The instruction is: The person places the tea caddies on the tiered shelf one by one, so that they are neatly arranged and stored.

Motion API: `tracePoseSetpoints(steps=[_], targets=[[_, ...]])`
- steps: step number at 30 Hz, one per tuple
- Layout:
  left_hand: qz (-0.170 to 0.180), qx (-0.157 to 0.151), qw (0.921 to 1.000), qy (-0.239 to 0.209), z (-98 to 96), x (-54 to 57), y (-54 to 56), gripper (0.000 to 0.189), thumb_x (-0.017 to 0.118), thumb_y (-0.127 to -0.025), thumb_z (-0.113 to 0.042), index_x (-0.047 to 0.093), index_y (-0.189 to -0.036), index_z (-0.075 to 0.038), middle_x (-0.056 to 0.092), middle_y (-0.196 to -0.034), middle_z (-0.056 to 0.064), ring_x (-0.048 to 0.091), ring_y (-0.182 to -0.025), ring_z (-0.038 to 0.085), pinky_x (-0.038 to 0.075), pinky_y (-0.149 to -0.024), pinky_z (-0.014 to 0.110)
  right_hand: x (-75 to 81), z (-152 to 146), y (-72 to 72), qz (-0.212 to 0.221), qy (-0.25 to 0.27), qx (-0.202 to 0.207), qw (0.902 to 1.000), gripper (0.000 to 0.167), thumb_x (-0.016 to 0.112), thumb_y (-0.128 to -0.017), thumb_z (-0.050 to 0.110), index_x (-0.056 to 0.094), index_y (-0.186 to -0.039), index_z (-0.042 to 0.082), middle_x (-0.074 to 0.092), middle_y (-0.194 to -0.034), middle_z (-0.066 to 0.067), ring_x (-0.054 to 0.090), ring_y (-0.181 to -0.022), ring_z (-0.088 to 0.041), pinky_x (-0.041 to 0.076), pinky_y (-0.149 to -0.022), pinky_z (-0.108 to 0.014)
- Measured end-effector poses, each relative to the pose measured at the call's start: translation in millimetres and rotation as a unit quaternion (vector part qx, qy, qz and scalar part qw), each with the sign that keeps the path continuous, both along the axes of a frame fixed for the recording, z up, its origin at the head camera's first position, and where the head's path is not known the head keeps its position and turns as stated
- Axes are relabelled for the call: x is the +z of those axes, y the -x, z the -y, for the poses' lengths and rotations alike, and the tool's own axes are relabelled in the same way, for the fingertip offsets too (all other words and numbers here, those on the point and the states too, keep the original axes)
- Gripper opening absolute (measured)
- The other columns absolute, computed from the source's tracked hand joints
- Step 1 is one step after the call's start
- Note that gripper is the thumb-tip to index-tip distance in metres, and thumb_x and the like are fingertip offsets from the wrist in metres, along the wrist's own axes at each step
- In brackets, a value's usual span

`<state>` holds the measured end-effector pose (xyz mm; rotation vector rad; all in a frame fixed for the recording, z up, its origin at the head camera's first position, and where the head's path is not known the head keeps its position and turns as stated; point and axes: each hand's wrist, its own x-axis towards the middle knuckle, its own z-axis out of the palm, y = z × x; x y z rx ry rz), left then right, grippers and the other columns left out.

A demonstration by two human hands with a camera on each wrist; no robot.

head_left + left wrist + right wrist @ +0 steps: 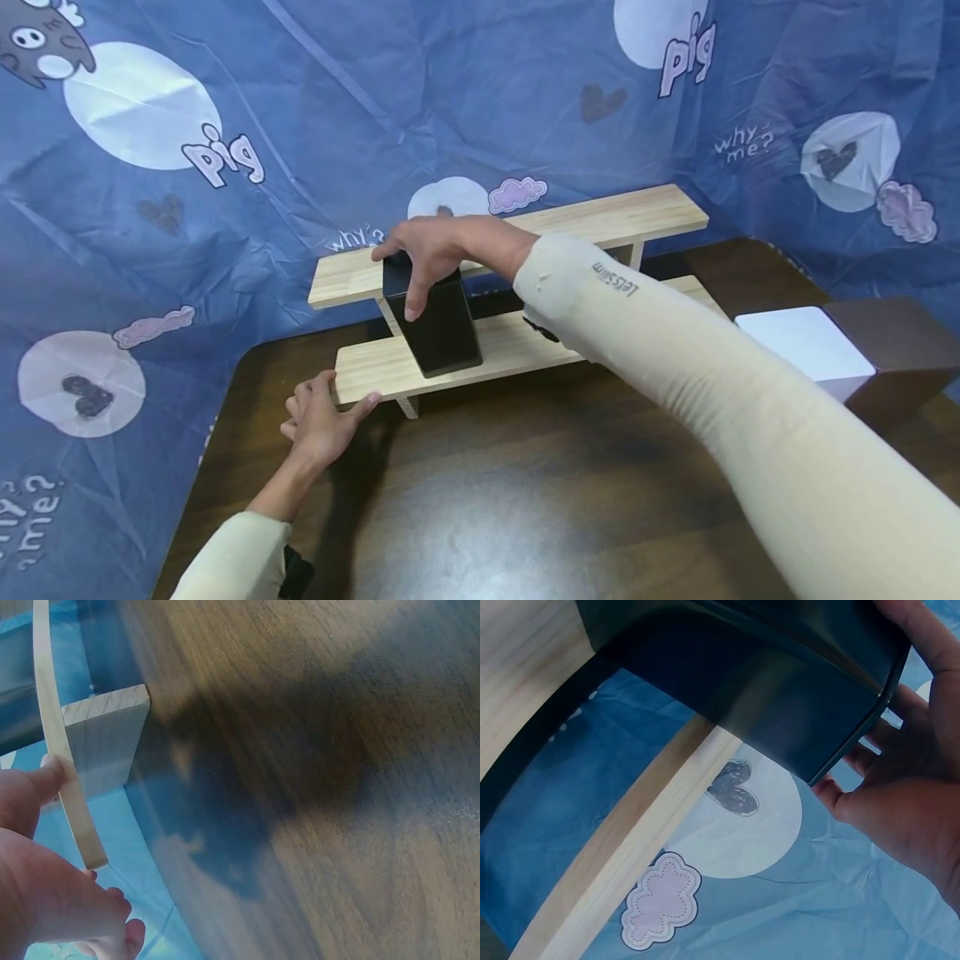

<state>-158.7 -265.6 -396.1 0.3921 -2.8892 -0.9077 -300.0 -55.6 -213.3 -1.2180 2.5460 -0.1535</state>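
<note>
Two hands are working at a small wooden rack. Fingers of the right hand are curling over the top of a black box, thumb on one side and the rest on the other, gripping it from above. The box is standing upright on the lower shelf of the rack, near its left end, with its top reaching up in front of the upper shelf. In the right wrist view the fingers are wrapping round the box's dark rim, with pale wood running just beside it.

Lower down, the left hand is resting on the dark wooden surface, its fingers loosely spread and holding nothing; the thumb is touching the front left corner of the lower shelf. In the left wrist view a fingertip is pressing against the shelf's thin edge.

Farther right, a white box is sitting beside a brown box. Behind everything a blue printed cloth is hanging.
</note>
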Motion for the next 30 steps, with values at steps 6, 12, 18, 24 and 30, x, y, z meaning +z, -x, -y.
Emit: tracePoseSetpoints(steps=[6, 12, 18, 24, 30], targets=[[-0.003, -0.004, 1.0000, -0.004, 0.4, -1.9, 0.2, 0.081, 0.068, -0.087, -0.046, 0.031, -0.142, 0.001, 0.031, -0.130, 0.030, 0.023, -0.113, 0.041, 0.015, -0.084, 0.057, 1.0, -2, 0.4, 0.001, -0.022, 0.008, 0.9997, 0.100, 0.077, -0.073, 0.055, 0.023, -0.153, 0.029, 0.018, -0.159, -0.004, 0.015, -0.146, -0.022, 0.006, -0.111, -0.060], [-0.005, -0.005, 1.0000, -0.004, 0.7, -3.2, 0.3, 0.082, 0.067, -0.087, -0.046, 0.029, -0.142, 0.002, 0.031, -0.130, 0.030, 0.023, -0.112, 0.041, 0.015, -0.084, 0.057, 5.8, -10, -5.0, -0.003, -0.018, 0.026, 0.9995, 0.107, 0.074, -0.074, 0.058, 0.010, -0.155, 0.029, 0.013, -0.159, -0.005, 0.013, -0.144, -0.028, 0.007, -0.111, -0.058], [-0.010, -0.006, 0.9999, -0.006, 1.5, -4.2, 0.0, 0.082, 0.067, -0.087, -0.046, 0.030, -0.142, 0.002, 0.032, -0.129, 0.030, 0.023, -0.113, 0.041, 0.015, -0.084, 0.057, 13.4, -38, -17.4, -0.029, 0.010, 0.038, 0.9988, 0.108, 0.075, -0.075, 0.056, 0.009, -0.156, 0.027, 0.012, -0.158, -0.005, 0.016, -0.140, -0.027, 0.015, -0.107, -0.055], [-0.022, -0.008, 0.9997, -0.008, 2.2, -4.8, -0.8, 0.080, 0.069, -0.086, -0.043, 0.032, -0.141, 0.001, 0.033, -0.130, 0.030, 0.023, -0.114, 0.041, 0.015, -0.085, 0.058, 15.6, -76, -30.6, -0.039, 0.033, 0.030, 0.9982, 0.109, 0.078, -0.074, 0.052, 0.011, -0.155, 0.026, 0.013, -0.158, -0.006, 0.016, -0.140, -0.026, 0.014, -0.107, -0.061], [-0.025, -0.011, 0.9996, -0.009, 2.5, -5.1, -0.5, 0.079, 0.070, -0.086, -0.042, 0.032, -0.141, 0.002, 0.033, -0.130, 0.031, 0.024, -0.114, 0.042, 0.016, -0.085, 0.058, 8.9, -110, -37.1, -0.042, 0.037, 0.020, 0.9982, 0.111, 0.079, -0.073, 0.051, 0.011, -0.156, 0.024, 0.010, -0.159, -0.010, 0.006, -0.144, -0.035, 0.006, -0.106, -0.066]])
